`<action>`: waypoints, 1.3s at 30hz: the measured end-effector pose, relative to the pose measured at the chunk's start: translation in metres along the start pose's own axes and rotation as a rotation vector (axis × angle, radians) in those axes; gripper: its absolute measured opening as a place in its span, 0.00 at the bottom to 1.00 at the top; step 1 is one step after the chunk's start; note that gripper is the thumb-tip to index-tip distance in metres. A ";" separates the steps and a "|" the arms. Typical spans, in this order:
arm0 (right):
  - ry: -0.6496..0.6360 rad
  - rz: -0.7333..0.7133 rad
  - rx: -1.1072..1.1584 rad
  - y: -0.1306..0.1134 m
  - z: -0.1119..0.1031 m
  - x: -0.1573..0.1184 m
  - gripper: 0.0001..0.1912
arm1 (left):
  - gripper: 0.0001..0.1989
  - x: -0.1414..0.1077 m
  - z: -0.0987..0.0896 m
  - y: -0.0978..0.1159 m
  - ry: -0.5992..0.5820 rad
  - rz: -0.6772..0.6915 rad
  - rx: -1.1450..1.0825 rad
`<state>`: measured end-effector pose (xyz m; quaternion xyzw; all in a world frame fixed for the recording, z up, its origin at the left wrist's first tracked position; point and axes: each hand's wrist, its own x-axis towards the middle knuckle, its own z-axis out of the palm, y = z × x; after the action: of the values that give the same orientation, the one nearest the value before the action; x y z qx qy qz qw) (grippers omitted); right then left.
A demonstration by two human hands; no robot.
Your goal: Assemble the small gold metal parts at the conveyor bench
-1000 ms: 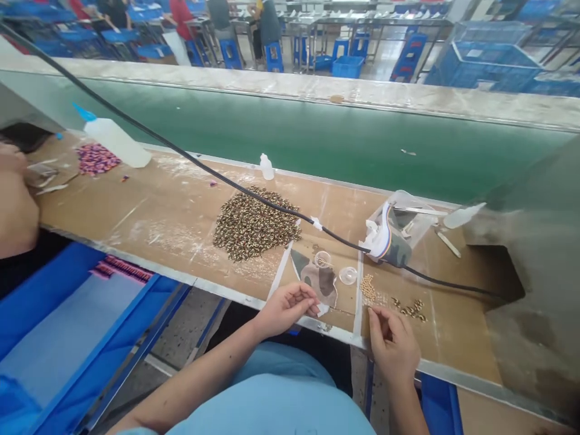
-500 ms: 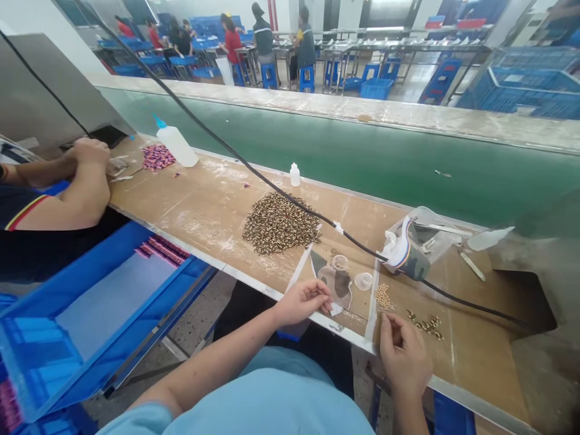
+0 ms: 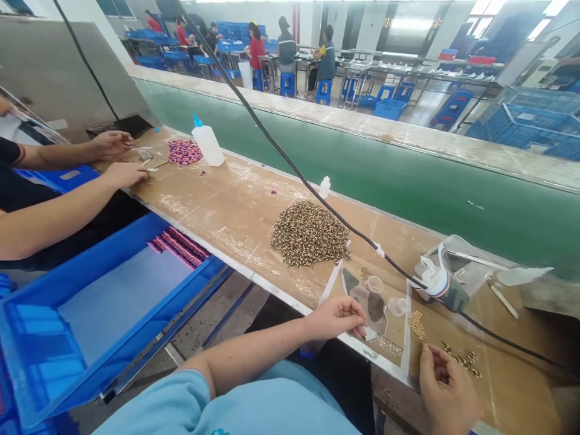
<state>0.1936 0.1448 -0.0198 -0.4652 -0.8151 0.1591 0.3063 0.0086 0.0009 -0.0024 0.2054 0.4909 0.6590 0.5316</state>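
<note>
My left hand [image 3: 339,318] is over the bench's front edge, thumb and fingertips pressed together; whatever they pinch is too small to make out. Under and beyond its fingers lies a camouflage cloth [image 3: 369,302] with a small clear cup [image 3: 374,285] on it. My right hand [image 3: 446,386] is closed in a pinch at the front edge, its contents hidden. Just beyond it are a patch of small tan beads [image 3: 416,325] and a few loose gold-and-dark metal pieces [image 3: 469,362]. A large heap of similar pieces [image 3: 310,234] lies to the left of the cloth.
A black cable [image 3: 290,160] hangs across the bench. A small white bottle [image 3: 325,187] and a larger bottle [image 3: 209,145] stand along the back. A plastic bin [image 3: 453,266] sits at right. At left, a co-worker's hands [image 3: 120,174] are near pink-purple pieces [image 3: 185,152]; a blue tray [image 3: 113,350] stands below.
The view has swung left, so everything sits further right and lower. The co-worker's hands, together before, are now apart. My two hands keep nearly the same pinched pose.
</note>
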 end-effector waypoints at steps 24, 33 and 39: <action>0.046 -0.162 0.066 -0.001 -0.001 -0.007 0.27 | 0.08 0.039 -0.059 0.030 0.499 0.527 1.250; -0.228 -0.178 0.204 -0.040 0.007 -0.014 0.23 | 0.08 0.033 -0.059 0.026 0.508 0.508 1.295; -0.167 -0.202 0.065 -0.070 0.028 -0.023 0.14 | 0.09 0.031 -0.057 0.025 0.520 0.521 1.324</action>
<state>0.1381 0.0895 -0.0116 -0.3559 -0.8749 0.1920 0.2666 -0.0599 0.0055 -0.0131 0.4291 0.8293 0.3579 -0.0087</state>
